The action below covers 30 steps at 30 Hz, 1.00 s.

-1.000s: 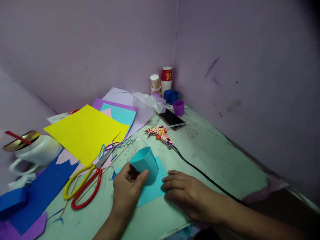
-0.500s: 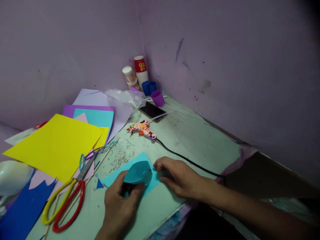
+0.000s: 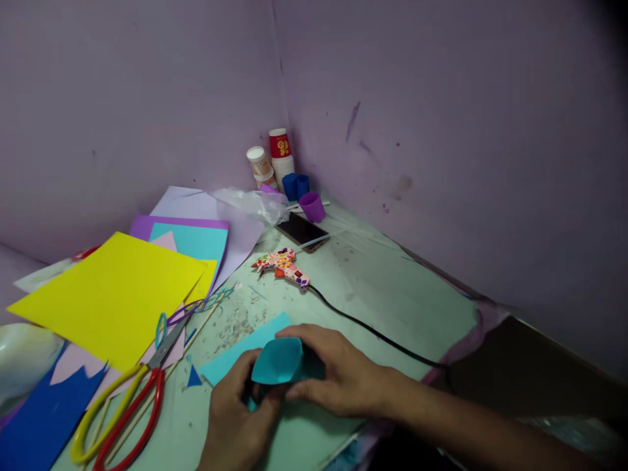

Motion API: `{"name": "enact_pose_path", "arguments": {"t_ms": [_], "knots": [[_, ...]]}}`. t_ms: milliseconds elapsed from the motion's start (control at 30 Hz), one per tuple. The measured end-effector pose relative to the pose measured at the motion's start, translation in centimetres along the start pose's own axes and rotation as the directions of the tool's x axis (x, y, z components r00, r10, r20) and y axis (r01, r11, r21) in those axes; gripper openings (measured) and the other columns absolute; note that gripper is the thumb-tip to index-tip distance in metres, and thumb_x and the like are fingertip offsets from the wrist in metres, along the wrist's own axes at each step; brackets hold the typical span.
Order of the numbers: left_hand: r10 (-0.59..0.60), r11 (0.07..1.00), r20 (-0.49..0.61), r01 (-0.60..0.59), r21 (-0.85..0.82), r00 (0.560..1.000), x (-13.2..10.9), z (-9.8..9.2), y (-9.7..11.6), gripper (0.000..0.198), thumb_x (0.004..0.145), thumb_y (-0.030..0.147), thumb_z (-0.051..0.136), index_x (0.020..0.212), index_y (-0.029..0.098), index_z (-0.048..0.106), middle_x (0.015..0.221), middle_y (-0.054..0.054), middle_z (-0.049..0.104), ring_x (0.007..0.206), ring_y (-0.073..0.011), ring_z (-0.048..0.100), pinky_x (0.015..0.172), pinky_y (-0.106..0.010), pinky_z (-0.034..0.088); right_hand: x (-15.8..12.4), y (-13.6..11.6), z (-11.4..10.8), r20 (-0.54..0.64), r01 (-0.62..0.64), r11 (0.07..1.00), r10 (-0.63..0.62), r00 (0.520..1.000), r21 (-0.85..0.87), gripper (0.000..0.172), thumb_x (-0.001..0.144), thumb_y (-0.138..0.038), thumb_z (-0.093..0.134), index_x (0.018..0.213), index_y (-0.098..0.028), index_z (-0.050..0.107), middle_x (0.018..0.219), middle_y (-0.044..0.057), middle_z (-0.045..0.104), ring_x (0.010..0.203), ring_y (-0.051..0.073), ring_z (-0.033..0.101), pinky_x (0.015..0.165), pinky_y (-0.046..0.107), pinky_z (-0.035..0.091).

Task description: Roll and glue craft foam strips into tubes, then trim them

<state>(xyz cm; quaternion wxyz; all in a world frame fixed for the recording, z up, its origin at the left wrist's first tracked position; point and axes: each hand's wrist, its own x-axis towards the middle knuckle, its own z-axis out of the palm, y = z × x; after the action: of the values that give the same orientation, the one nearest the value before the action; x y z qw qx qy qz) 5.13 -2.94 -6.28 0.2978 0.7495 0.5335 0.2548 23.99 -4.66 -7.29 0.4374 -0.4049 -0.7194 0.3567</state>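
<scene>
Teal paper cone point(image 3: 275, 361), earlier pinched by the left hand point(image 3: 235, 418) alone, is now clasped too by the right hand point(image 3: 338, 376) near the tabletop's point(image 3: 392, 294) front edge.

Hidden and cut-off parts — what I can't make out from here

The left hand point(image 3: 233, 418) and right hand point(image 3: 338, 376) cover the lower part of the teal paper roll point(image 3: 276, 361), so I can't see its seam or how the fingers grip it; the flat teal sheet point(image 3: 235, 356) runs under both. The scissors point(image 3: 118, 409) lose their handle loops at the bottom edge — the white vessel point(image 3: 22, 356) is cut by the left edge and blurred. The cup labels in the corner point(image 3: 279, 145) are too small to read, and the black cord point(image 3: 373, 332) vanishes behind the right forearm.
</scene>
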Motion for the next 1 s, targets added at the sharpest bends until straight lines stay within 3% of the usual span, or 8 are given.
{"name": "enact_pose_path", "arguments": {"t_ms": [100,367,533,633,800,900,1000], "knots": [[0.005,1.0,0.032,-0.005,0.003,0.999,0.2,-0.2,0.0,0.028,0.072,0.042,0.06,0.088,0.02,0.066,0.072,-0.001,0.069,0.058,-0.0179,0.06,0.051,-0.025,0.048,0.0,0.3,0.4,-0.004,0.055,0.998,-0.055,0.998,0.007,0.044,0.074,-0.022,0.07,0.114,-0.015,0.056,0.109,0.01,0.066,0.1,0.02,0.061,0.089,0.032,0.046],[0.072,0.994,0.151,-0.059,-0.087,0.986,0.4,-0.6,0.3,0.026,0.075,0.033,0.057,0.096,0.02,0.067,0.088,-0.004,0.07,0.081,-0.023,0.064,0.067,-0.03,0.051,0.1,0.4,0.4,0.001,0.034,0.999,-0.034,0.999,0.024,0.042,0.073,-0.022,0.071,0.113,-0.017,0.057,0.11,0.008,0.066,0.1,0.02,0.06,0.09,0.034,0.045],[-0.028,0.976,0.096,0.048,-0.212,0.995,0.4,-0.6,0.8,0.019,0.071,0.034,0.065,0.083,0.019,0.068,0.08,-0.004,0.071,0.075,-0.0221,0.063,0.067,-0.03,0.05,-0.4,0.1,0.2,-0.003,-0.005,0.996,0.005,1.0,0.086,0.063,0.07,-0.029,0.075,0.125,-0.016,0.049,0.123,0.013,0.059,0.113,0.024,0.055,0.097,0.04,0.042],[-0.181,0.871,0.072,0.194,-0.45,0.981,0.5,-1.0,0.6,0.027,0.064,0.036,0.072,0.082,0.016,0.068,0.076,-0.005,0.071,0.071,-0.0218,0.063,0.066,-0.031,0.05,0.1,-0.3,-0.8,-0.043,-0.11,0.984,0.118,0.992,0.141,0.066,0.068,-0.027,0.075,0.127,-0.018,0.046,0.123,0.014,0.059,0.113,0.026,0.056,0.098,0.045,0.042],[-0.343,0.522,0.12,0.295,-0.801,0.932,0.8,-1.8,-0.2,0.034,0.059,0.037,0.077,0.079,0.014,0.062,0.056,0.001,0.057,0.049,-0.0109,0.05,0.045,-0.021,0.04,4.5,-1.2,-2.7,-0.041,-0.201,0.896,0.236,0.971,0.396,0.035,0.076,-0.028,0.066,0.108,-0.017,0.057,0.107,0.011,0.066,0.1,0.021,0.063,0.09,0.042,0.048],[-0.371,0.448,0.089,0.262,-0.855,0.924,0.8,-2.2,-0.3,0.034,0.058,0.036,0.078,0.076,0.014,0.061,0.055,0.001,0.055,0.048,-0.0101,0.048,0.042,-0.019,0.034,7.5,-1.7,-2.4,-0.008,-0.197,0.84,0.233,0.972,0.505,0.033,0.073,-0.029,0.068,0.101,-0.017,0.057,0.1,0.009,0.067,0.096,0.02,0.064,0.086,0.039,0.05],[-0.364,0.451,0.031,0.205,-0.869,0.931,0.7,-2.6,0.0,0.034,0.058,0.037,0.077,0.076,0.014,0.061,0.055,0.001,0.055,0.049,-0.0112,0.049,0.045,-0.022,0.036,8.8,-2.4,-0.9,0.079,-0.214,0.847,0.201,0.976,0.487,0.044,0.067,-0.028,0.072,0.107,-0.017,0.055,0.105,0.011,0.065,0.096,0.022,0.063,0.081,0.04,0.051]]}}
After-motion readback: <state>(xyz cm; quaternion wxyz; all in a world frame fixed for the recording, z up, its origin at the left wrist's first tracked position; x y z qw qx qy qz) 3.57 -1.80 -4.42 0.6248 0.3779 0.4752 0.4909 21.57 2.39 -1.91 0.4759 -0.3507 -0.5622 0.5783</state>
